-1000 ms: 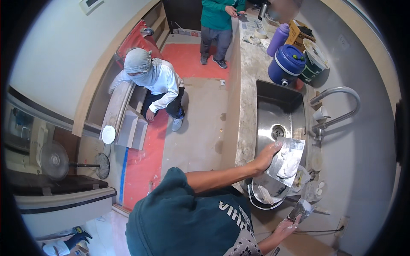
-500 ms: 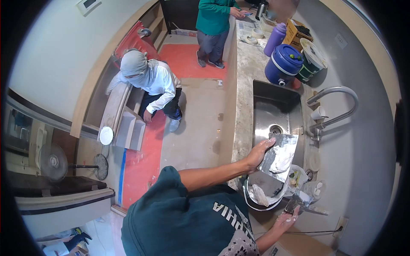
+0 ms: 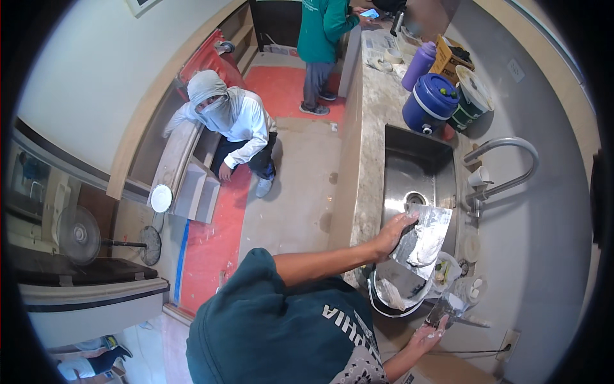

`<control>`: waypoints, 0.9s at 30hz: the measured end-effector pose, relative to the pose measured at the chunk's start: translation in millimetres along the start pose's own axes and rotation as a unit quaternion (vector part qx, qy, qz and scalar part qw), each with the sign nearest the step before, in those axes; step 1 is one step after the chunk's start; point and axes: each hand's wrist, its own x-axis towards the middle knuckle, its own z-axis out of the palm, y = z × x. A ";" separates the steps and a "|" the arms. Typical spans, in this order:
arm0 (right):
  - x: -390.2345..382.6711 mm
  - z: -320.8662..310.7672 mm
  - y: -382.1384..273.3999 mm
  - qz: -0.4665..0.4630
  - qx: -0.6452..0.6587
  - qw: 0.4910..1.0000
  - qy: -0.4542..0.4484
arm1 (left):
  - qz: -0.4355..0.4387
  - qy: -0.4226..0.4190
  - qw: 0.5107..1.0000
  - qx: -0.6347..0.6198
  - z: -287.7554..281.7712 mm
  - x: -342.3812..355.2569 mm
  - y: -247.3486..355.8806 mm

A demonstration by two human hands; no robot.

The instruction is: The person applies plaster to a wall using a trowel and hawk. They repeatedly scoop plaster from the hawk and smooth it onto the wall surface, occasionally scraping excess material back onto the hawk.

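My left hand [image 3: 393, 237] is closed on the edge of a flat metal plate [image 3: 404, 248] that bears a thick patch of white putty [image 3: 431, 243]. The plate hovers over the near end of the steel sink [image 3: 419, 160], above a bucket [image 3: 374, 296]. In my right hand [image 3: 427, 337], smeared with white, is a wide putty knife [image 3: 441, 312], its blade pointing up beside the bucket and apart from the plate. A whitish lump or tool [image 3: 389, 293] lies inside the bucket; its kind is unclear.
A curved faucet [image 3: 511, 150] arches over the sink's right side. On the counter [image 3: 369, 115] stand a blue cooler jug [image 3: 430, 105], a purple bottle [image 3: 419, 67] and a lidded tub [image 3: 472, 96]. One person in white [image 3: 246, 128] sits at left; another in green [image 3: 320, 38] stands farther off.
The plate has tilted slightly in my left hand, while both hands keep their grips. The seated person's head has turned. The person in green has shifted, and the whole view moved a little.
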 end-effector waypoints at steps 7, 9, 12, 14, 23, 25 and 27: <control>2.7 51.1 -29.5 0.060 0.114 0.992 -0.008 | 0.018 -0.047 0.997 -0.062 -16.7 1.3 -10.4; -12.3 65.8 -37.3 0.027 0.074 0.997 0.014 | 0.007 -0.039 0.998 -0.051 -17.3 9.8 -13.1; -11.2 41.1 -28.3 -0.027 0.086 0.996 -0.008 | 0.022 -0.053 0.997 -0.045 -14.3 3.4 -13.0; -5.6 35.7 -26.0 -0.004 0.084 0.996 -0.010 | 0.038 -0.080 0.994 -0.057 -2.5 -9.1 -2.7; -8.5 31.1 -22.3 0.039 0.075 0.996 0.034 | 0.214 0.028 0.949 0.229 -11.1 -12.7 -28.6; -8.6 41.1 -30.8 0.054 0.105 0.992 0.048 | 0.238 0.027 0.941 0.238 -5.3 -21.7 -28.3; -19.3 64.1 -45.5 0.054 0.102 0.990 0.077 | 0.231 0.011 0.944 0.235 18.7 -48.2 -7.7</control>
